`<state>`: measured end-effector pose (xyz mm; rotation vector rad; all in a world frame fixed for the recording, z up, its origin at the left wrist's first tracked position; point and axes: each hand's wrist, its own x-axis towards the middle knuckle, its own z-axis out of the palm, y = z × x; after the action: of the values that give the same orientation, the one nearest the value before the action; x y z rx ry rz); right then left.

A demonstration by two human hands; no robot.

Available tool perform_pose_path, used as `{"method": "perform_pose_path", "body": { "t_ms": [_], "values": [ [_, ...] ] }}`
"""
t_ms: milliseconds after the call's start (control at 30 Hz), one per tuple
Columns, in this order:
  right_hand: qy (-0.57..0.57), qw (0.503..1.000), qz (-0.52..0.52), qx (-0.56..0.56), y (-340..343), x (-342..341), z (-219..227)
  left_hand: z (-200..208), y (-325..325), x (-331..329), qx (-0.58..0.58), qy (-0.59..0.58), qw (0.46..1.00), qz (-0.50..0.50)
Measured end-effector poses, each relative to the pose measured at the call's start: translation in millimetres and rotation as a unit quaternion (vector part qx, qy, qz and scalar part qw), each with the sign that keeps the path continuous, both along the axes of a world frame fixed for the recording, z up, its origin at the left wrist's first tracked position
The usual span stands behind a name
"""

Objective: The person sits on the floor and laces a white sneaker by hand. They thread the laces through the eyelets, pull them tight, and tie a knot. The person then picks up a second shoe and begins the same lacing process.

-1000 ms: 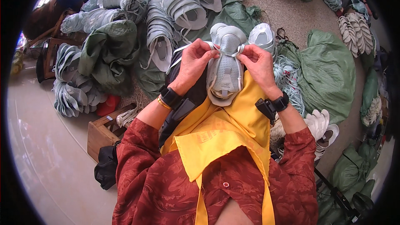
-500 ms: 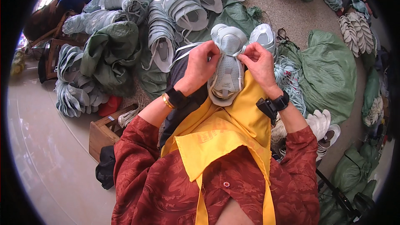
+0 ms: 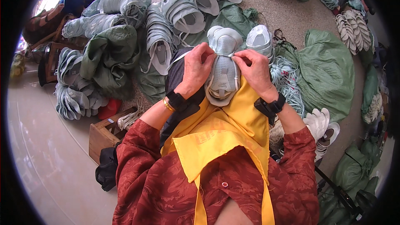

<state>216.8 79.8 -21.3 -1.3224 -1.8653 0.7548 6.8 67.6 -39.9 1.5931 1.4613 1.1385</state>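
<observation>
A pale grey-green stack of shoe uppers [image 3: 223, 77] rests on my lap over the yellow apron [image 3: 250, 108]. A light shoelace [image 3: 225, 54] runs across its middle and cinches it into a narrow waist. My left hand [image 3: 196, 67] pinches the lace at the left of this waist, thumb against forefinger, with a loose tail trailing out past the hand. At the right side, my right hand [image 3: 255, 70] pinches the lace in the same way. The knot itself is too small to make out.
Nested rows of pale shoe uppers [image 3: 183, 14] lie ahead on green sacking. A single upper [image 3: 259, 39] sits just beyond my right hand, near a heap of pale laces [image 3: 285, 81] and a green sack [image 3: 327, 73]. A wooden stool [image 3: 102, 137] stands at my left.
My right hand has moved in toward the stack's waist, and the lace sits tighter there. The whole view has shifted slightly.
</observation>
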Motion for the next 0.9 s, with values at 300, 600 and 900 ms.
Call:
{"method": "perform_pose_path", "body": {
  "t_ms": [300,600,900],
  "values": [
    [-0.133,0.989,0.019,0.055,-13.2,-5.8,6.9,11.9,-1.0,20.8,0.045,0.109,0.993,0.007],
    [-0.083,0.996,0.011,0.026,-5.8,-7.5,-1.8,11.0,-2.9,30.4,0.009,0.147,0.989,0.003],
    [-0.015,0.999,0.003,-0.048,3.3,-2.1,-2.6,4.3,-6.1,33.4,0.013,0.139,0.99,0.022]
  ]
}}
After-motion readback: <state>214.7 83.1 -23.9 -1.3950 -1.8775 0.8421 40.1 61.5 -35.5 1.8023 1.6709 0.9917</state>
